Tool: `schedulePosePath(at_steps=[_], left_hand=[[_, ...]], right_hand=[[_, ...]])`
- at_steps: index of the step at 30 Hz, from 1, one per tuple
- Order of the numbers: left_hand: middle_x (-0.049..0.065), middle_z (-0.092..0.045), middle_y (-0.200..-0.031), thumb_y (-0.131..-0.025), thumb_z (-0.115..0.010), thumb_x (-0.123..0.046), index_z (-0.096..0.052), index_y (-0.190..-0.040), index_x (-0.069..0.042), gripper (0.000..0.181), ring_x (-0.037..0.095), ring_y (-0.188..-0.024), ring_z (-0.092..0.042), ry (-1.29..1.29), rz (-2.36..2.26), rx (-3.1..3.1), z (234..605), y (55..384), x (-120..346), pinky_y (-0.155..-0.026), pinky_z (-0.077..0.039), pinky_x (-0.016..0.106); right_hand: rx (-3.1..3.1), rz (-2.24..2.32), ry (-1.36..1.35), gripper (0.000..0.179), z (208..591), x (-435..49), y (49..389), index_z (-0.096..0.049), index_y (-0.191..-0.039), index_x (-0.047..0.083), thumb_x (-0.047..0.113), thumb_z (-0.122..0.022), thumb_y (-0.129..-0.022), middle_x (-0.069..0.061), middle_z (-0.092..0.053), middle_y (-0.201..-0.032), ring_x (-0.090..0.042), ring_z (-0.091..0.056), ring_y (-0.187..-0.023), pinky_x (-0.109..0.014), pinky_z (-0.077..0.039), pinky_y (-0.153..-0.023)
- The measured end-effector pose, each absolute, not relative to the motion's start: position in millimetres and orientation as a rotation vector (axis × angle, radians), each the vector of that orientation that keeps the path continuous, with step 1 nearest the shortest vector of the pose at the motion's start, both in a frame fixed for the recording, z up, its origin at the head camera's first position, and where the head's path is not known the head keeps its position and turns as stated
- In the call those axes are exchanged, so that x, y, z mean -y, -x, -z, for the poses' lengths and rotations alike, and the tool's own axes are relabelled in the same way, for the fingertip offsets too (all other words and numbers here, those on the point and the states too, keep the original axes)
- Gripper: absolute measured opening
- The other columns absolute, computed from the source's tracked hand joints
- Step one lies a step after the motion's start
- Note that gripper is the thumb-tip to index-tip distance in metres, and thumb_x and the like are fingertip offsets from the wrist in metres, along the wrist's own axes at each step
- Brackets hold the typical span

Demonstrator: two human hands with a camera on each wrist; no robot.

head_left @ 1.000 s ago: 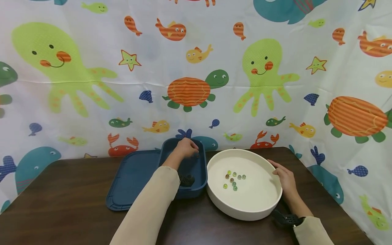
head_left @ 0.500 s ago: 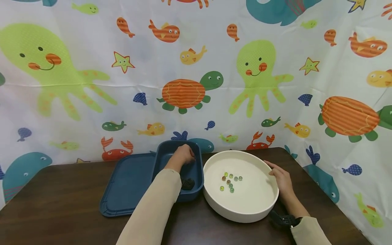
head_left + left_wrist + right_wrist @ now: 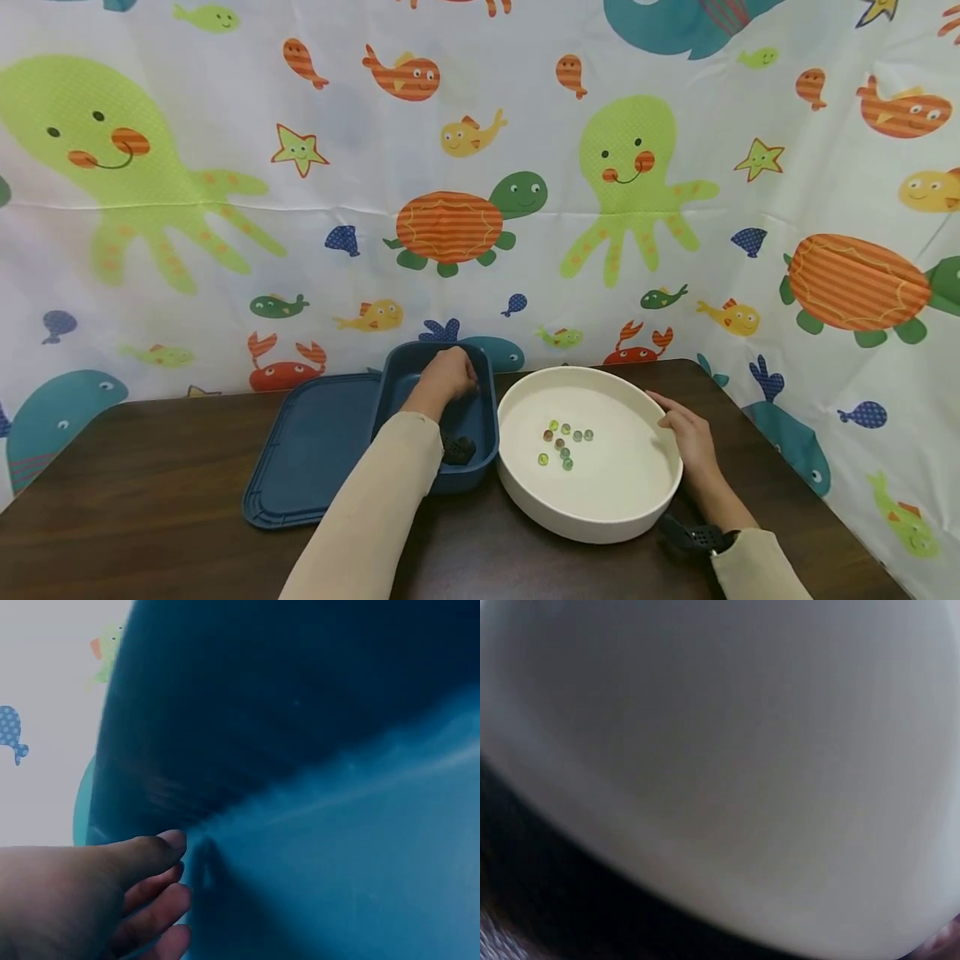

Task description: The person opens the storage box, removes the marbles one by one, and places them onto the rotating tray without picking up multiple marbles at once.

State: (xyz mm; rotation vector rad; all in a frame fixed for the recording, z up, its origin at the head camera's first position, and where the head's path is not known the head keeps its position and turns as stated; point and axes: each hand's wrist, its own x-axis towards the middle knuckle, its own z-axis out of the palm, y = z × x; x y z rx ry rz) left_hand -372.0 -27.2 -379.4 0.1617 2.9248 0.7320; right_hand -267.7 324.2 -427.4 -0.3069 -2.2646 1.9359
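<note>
My left hand [image 3: 447, 379] is inside the deep blue bin [image 3: 465, 482], near its far end. In the left wrist view, the thumb and curled fingers [image 3: 150, 919] come close together beside the bin's inner wall. Whether they hold anything small is hidden. At the right side of a round white bowl [image 3: 618, 475], my right hand [image 3: 693, 442] grips the rim. Several small glass marbles [image 3: 565, 453], green, clear and brownish, lie in a loose cluster in the bowl's left half. The right wrist view shows only a blurred pale surface [image 3: 742, 765], with no fingers distinct.
A flat blue lid [image 3: 318, 450] lies on the dark wooden table [image 3: 150, 500], left of the bin and touching or very near it. The bowl stands close against the bin's right side. A cloth printed with sea animals [image 3: 450, 292] hangs right behind the table.
My left hand has lowered deeper into the bin; a small reddish spot seen under its fingertips is now hidden. The head view has shifted slightly. My right hand stays on the bowl.
</note>
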Motion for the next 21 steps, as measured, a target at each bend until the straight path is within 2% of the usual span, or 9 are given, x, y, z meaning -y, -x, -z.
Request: schedulePosePath(at_steps=[4, 10, 12, 14, 18, 21], left_hand=[[0.005, -0.072, -0.083, -0.093, -0.072, -0.013, -0.078, -0.084, -0.008, 0.012, 0.018, -0.072, -0.06, -0.166, -0.731, -2.923, 369, 369, 32, -0.065, -0.05, 0.03], [0.004, -0.075, -0.092, -0.095, -0.072, -0.022, -0.079, -0.089, -0.01, 0.015, 0.016, -0.072, -0.06, -0.226, -0.777, -2.969, 342, 357, 33, -0.062, -0.047, 0.029], [0.006, -0.075, -0.092, -0.095, -0.072, -0.023, -0.078, -0.092, -0.01, 0.015, 0.017, -0.073, -0.061, -0.264, -0.825, -2.989, 335, 353, 32, -0.063, -0.048, 0.029], [0.007, -0.074, -0.093, -0.095, -0.072, -0.023, -0.078, -0.095, -0.009, 0.015, 0.018, -0.075, -0.062, -0.31, -0.872, -3.005, 328, 348, 30, -0.064, -0.05, 0.029], [0.007, -0.073, -0.094, -0.094, -0.072, -0.022, -0.077, -0.098, -0.008, 0.015, 0.019, -0.078, -0.063, -0.396, -0.941, -3.004, 318, 336, 23, -0.067, -0.053, 0.031], [0.007, -0.074, -0.095, -0.094, -0.072, -0.02, -0.077, -0.099, -0.008, 0.014, 0.019, -0.081, -0.064, -0.451, -0.946, -3.002, 313, 326, 18, -0.071, -0.055, 0.032]], right_hand=[[2.251, -1.916, 0.307, 0.05, 428, -323, 268, -0.057, -0.142, 0.005, 0.004, -0.044, -0.094, -0.009, -0.056, -0.146, 0.01, -0.063, -0.094, -0.013, -0.052, -0.08], [2.214, -1.959, 0.289, 0.051, 429, -326, 267, -0.057, -0.142, 0.003, 0.003, -0.046, -0.093, 0.018, -0.068, -0.121, 0.008, -0.065, -0.094, -0.015, -0.054, -0.079], [2.219, -1.953, 0.288, 0.051, 429, -326, 268, -0.056, -0.142, 0.003, 0.004, -0.046, -0.093, 0.02, -0.068, -0.117, 0.009, -0.064, -0.095, -0.014, -0.054, -0.08], [2.234, -1.941, 0.288, 0.051, 428, -326, 268, -0.056, -0.143, 0.004, 0.004, -0.045, -0.093, 0.017, -0.067, -0.123, 0.01, -0.064, -0.096, -0.013, -0.054, -0.081], [2.272, -1.921, 0.291, 0.051, 427, -326, 268, -0.055, -0.144, 0.005, 0.005, -0.044, -0.094, 0.002, -0.062, -0.14, 0.012, -0.063, -0.096, -0.012, -0.053, -0.081], [2.281, -1.925, 0.298, 0.051, 427, -324, 267, -0.055, -0.144, 0.005, 0.005, -0.044, -0.094, -0.002, -0.059, -0.144, 0.012, -0.062, -0.096, -0.012, -0.053, -0.081]])
